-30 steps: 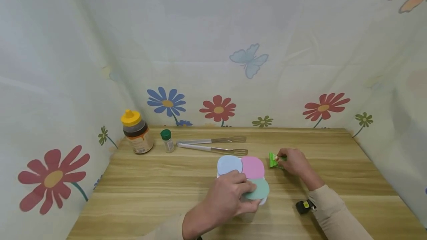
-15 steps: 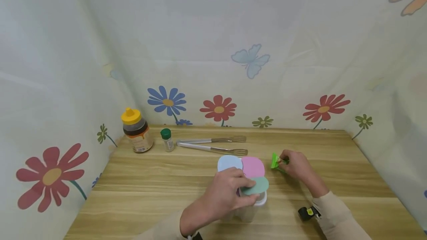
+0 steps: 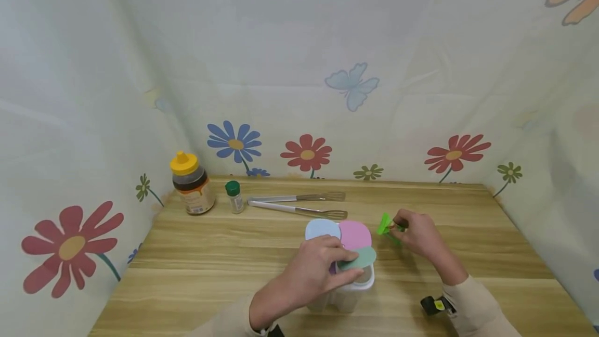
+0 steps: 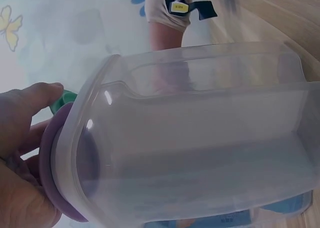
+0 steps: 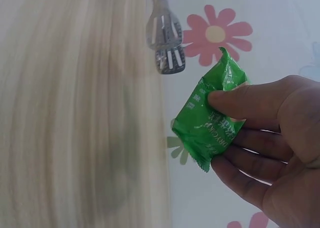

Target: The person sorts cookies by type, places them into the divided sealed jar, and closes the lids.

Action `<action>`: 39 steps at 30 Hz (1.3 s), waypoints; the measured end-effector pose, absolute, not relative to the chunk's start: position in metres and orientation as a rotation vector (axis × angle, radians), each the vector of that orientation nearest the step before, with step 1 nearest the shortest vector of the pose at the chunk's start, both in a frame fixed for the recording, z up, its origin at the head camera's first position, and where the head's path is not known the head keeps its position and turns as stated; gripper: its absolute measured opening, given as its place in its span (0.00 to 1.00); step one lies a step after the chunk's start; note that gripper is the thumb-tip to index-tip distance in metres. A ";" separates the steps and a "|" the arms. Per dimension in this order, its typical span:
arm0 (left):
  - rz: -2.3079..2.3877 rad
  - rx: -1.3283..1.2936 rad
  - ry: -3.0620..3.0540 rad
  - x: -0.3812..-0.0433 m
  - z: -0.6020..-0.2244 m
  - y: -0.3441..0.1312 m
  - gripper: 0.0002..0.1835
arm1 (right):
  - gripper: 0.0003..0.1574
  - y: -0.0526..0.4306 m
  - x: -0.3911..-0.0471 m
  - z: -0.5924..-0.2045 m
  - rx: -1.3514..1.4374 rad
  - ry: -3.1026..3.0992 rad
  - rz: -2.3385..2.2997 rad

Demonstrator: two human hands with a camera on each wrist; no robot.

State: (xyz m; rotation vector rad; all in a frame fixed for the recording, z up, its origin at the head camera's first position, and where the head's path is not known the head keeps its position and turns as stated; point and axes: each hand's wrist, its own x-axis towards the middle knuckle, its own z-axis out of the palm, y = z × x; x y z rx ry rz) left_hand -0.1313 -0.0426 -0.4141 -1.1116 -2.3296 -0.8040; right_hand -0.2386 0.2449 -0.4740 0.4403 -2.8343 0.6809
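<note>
A clear plastic container (image 4: 200, 128) with several colored flip lids stands upright at the table's front middle. My left hand (image 3: 311, 267) pinches its green lid (image 3: 364, 257) by the edge; this lid is tilted up, showing the opening beneath. The blue lid (image 3: 323, 228) and pink lid (image 3: 355, 234) lie flat. A purple lid (image 4: 50, 163) is mostly covered by my left hand in the head view. To the right of the container, my right hand (image 3: 418, 233) holds a small green wrapped packet (image 5: 207, 115) between thumb and fingers, above the table.
At the back left stand a yellow-capped squeeze bottle (image 3: 193, 189) of dark contents and a small green-capped shaker (image 3: 235, 199). Metal tongs (image 3: 276, 207) lie behind the container. A flower-printed curtain (image 3: 262, 66) encloses the wooden table (image 3: 224, 254).
My left hand has raised the green lid from nearly flat to a tilt, uncovering the opening. My right hand has shifted slightly right, still holding the packet.
</note>
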 end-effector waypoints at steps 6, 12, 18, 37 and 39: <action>-0.849 -1.086 -2.374 -0.129 -0.412 -0.043 0.16 | 0.10 0.241 -0.227 -0.467 0.457 -2.763 0.689; -0.871 -1.064 -2.399 -0.129 -0.412 -0.043 0.16 | 0.14 0.237 -0.216 -0.460 0.508 -2.674 0.758; -0.892 -1.055 -2.404 -0.129 -0.412 -0.042 0.16 | 0.19 0.233 -0.205 -0.451 0.554 -2.604 0.810; -0.965 -1.035 -2.448 -0.130 -0.412 -0.043 0.15 | 0.20 0.226 -0.180 -0.429 0.688 -2.419 0.772; -0.979 -1.029 -2.458 -0.131 -0.412 -0.043 0.15 | 0.20 0.225 -0.178 -0.427 0.697 -2.403 0.781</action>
